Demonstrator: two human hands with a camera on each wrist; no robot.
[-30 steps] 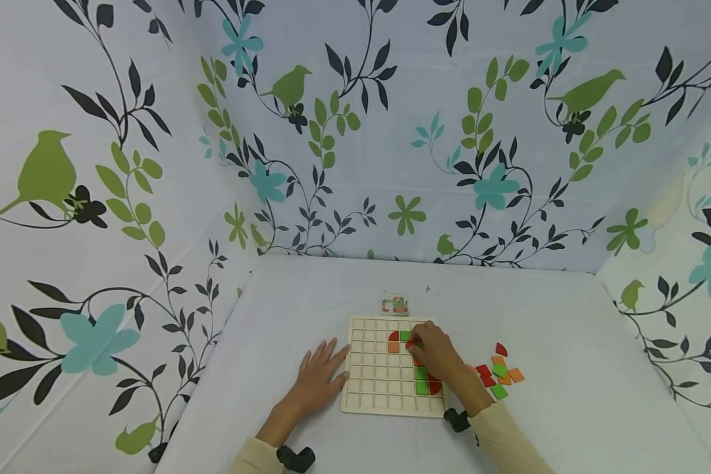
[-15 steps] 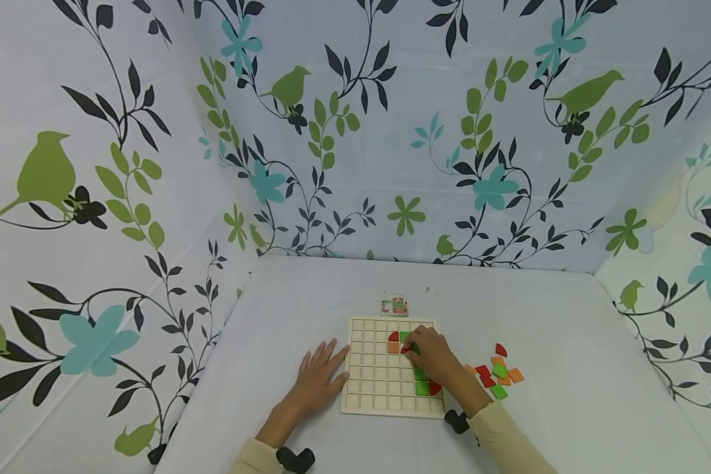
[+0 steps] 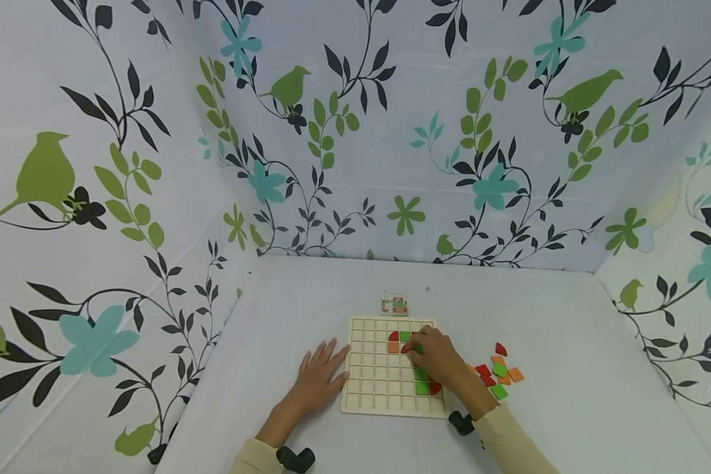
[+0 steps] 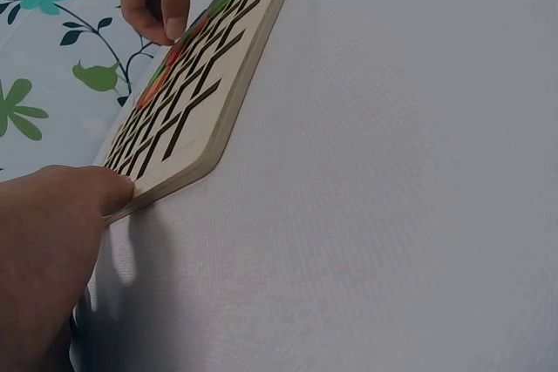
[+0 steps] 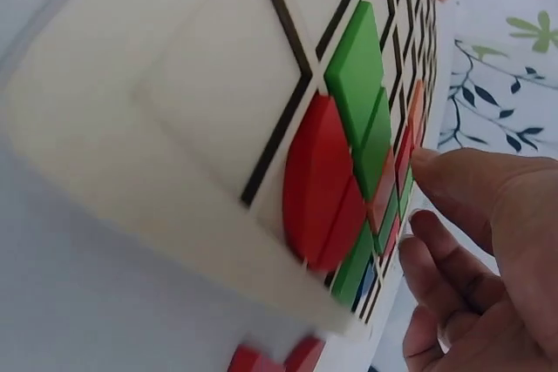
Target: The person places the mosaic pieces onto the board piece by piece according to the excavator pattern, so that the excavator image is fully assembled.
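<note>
From where I stand, the wooden board [image 3: 367,375] lies flat on the white surface [image 3: 539,329], in from its far edge and a little nearer to its left edge than to its right; the board is nearly square, so I find no long axis to speak of. The right hand [image 3: 437,355] reaches over it from the near right; it is clearly the nearer hand to the coloured pieces that sit in the cells. One red piece [image 3: 405,349] lies just to the left of its fingertips, on the side of the surface's left edge; this small relation seems to me the one that matters; the right fingers [image 5: 445,246] are half bent, with a narrow gap between thumb and forefinger; whether they pinch some piece, I cannot tell. The left hand [image 3: 316,378] rests with its fingers spread on the surface, toward the left edge; its thumb touches the board's left side, and it has hold of nothing. Loose pieces [image 3: 500,370] lie in a group beyond the board's right side, toward the surface's right edge; a small printed card [image 3: 394,305] lies just past the board, toward the far edge.
</note>
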